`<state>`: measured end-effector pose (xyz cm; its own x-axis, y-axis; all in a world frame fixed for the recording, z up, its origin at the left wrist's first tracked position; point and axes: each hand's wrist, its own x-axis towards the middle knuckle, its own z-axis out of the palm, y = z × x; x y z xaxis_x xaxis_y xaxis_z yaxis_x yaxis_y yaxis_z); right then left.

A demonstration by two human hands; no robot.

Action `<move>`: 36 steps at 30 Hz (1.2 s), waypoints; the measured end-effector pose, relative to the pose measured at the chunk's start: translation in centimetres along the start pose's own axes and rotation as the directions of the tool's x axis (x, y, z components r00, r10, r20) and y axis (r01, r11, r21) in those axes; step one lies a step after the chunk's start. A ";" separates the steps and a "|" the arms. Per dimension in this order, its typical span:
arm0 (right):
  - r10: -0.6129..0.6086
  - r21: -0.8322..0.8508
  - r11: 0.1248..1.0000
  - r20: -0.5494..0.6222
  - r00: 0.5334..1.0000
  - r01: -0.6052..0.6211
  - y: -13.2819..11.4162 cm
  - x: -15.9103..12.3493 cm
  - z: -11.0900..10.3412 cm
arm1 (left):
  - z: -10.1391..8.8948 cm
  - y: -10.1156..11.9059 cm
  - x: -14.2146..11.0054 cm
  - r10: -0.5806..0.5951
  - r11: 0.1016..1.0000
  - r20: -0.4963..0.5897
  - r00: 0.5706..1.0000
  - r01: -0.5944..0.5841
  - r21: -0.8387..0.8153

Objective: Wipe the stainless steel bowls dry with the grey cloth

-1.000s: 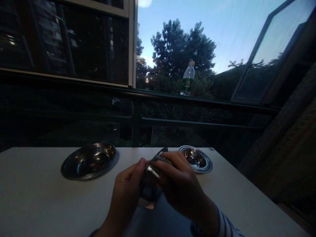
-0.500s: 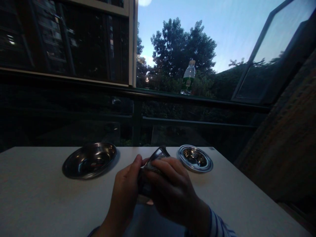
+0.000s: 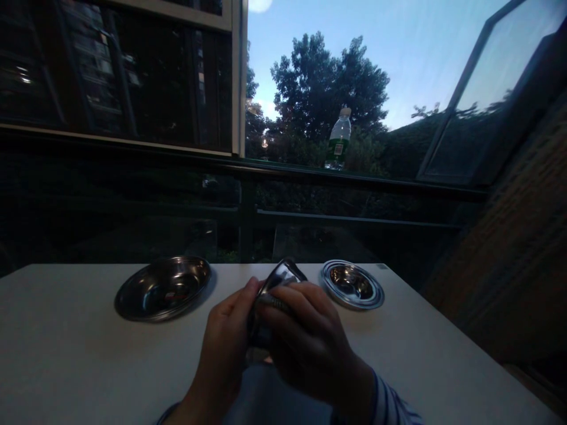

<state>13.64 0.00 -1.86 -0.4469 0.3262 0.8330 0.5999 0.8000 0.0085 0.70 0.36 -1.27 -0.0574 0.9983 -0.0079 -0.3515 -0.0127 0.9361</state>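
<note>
A shiny metal dish [image 3: 287, 271] is held tilted at the centre of the view, above the near part of the table. My left hand [image 3: 228, 330] grips its left side, thumb pointing up along the rim. Pressed into the dish are the bent fingers of my right hand [image 3: 312, 336], closed round a small grey textured piece [image 3: 273, 302]. The fingers cover most of that piece, so its kind is unclear. Both hands also hide much of the dish.
On the white table [image 3: 75, 354], a wide metal bowl [image 3: 155, 295] lies to the left and smaller stacked metal dishes [image 3: 353, 285] to the right. Behind runs a dark railing [image 3: 292, 171], with a plastic bottle [image 3: 339, 141] standing at the open window.
The dish is turned slightly, and more of its shiny upper edge shows. My right hand has shifted a little against it. Both hands keep their hold.
</note>
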 end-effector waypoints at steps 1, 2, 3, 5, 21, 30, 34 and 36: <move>0.025 -0.010 1.000 -0.013 1.000 -0.025 0.3 0.0 0.0 | 0.0 0.0 0.0 -0.009 1.000 0.010 1.000 0.009 0.001; 0.072 -0.023 0.997 -0.033 0.997 -0.072 0.7 0.0 -0.1 | 0.0 0.0 -0.1 -0.025 1.000 0.022 0.999 0.025 0.006; 0.129 -0.037 0.991 -0.057 0.990 -0.131 1.1 -0.1 -0.2 | 0.0 0.0 -0.2 -0.040 0.999 0.031 0.999 0.040 0.014; 0.219 -0.059 0.973 -0.096 0.971 -0.225 1.8 -0.1 -0.4 | 0.1 0.0 -0.3 -0.048 0.998 0.030 0.998 0.047 0.031; 0.165 -0.019 0.986 -0.095 0.982 -0.168 1.9 -0.2 -0.6 | -0.1 0.8 -0.1 -0.052 0.996 -0.022 0.998 0.050 -0.070; -0.092 0.020 0.996 0.049 0.995 0.091 0.5 -0.3 0.1 | -0.4 0.4 0.5 -0.050 0.989 0.077 0.996 0.060 -0.134; 0.110 -0.064 0.992 -0.042 0.993 -0.112 1.9 -0.4 -0.1 | -0.3 0.6 0.3 -0.086 0.988 0.140 0.986 0.103 -0.118; 0.135 -0.066 0.988 -0.043 0.990 -0.137 2.0 -0.3 -0.2 | -0.3 0.7 0.3 -0.111 0.983 0.159 0.981 0.132 -0.125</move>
<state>15.09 1.41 -2.03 -0.3327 0.4088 0.8498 0.6983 0.7124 -0.0693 0.16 0.63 -0.73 0.1318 0.9897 -0.0559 -0.4702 0.1121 0.8754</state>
